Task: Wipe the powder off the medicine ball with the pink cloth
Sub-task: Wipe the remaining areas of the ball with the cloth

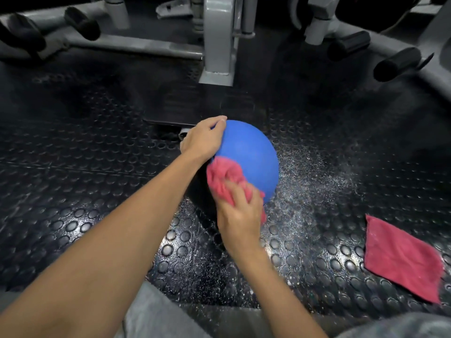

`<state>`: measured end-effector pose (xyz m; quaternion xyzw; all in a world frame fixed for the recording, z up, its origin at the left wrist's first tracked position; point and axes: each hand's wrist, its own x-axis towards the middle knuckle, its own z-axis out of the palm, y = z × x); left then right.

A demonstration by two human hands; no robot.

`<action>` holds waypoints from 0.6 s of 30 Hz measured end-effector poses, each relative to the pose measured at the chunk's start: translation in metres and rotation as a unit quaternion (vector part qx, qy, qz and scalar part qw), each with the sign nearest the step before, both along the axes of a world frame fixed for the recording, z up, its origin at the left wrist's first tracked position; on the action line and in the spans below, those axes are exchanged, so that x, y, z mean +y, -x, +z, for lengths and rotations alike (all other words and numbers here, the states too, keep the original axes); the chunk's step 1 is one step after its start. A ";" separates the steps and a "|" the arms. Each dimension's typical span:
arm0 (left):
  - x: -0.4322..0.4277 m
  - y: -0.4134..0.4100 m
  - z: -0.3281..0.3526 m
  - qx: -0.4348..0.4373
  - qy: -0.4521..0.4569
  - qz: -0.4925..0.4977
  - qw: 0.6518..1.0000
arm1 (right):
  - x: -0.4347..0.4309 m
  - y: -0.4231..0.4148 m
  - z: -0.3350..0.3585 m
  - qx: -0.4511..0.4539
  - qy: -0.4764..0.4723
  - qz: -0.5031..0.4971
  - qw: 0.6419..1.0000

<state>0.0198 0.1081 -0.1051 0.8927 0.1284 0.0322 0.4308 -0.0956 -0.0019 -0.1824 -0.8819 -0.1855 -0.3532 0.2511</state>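
The blue medicine ball (249, 152) sits on the black studded rubber floor in the middle of the view. My left hand (203, 140) rests on its upper left side, fingers spread over the curve. My right hand (238, 215) grips a bunched pink cloth (225, 178) and presses it against the ball's near lower side. White powder (310, 181) is scattered on the floor to the right of the ball. The ball's visible blue surface looks mostly smooth and free of powder.
A second pink cloth (400, 259) lies flat on the floor at the right. Grey gym machine frames (217, 37) with black padded rollers (397, 63) stand across the back. My knees in grey trousers (156, 318) are at the bottom edge.
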 end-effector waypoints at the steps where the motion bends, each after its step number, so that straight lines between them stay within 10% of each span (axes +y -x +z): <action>1: -0.001 0.000 0.001 -0.002 -0.002 -0.003 1.000 | -0.008 0.012 -0.018 -0.013 0.015 0.017 1.000; 18: -0.006 0.010 -0.001 -0.026 -0.027 0.015 0.999 | -0.019 0.013 -0.025 -0.040 -0.056 0.022 0.997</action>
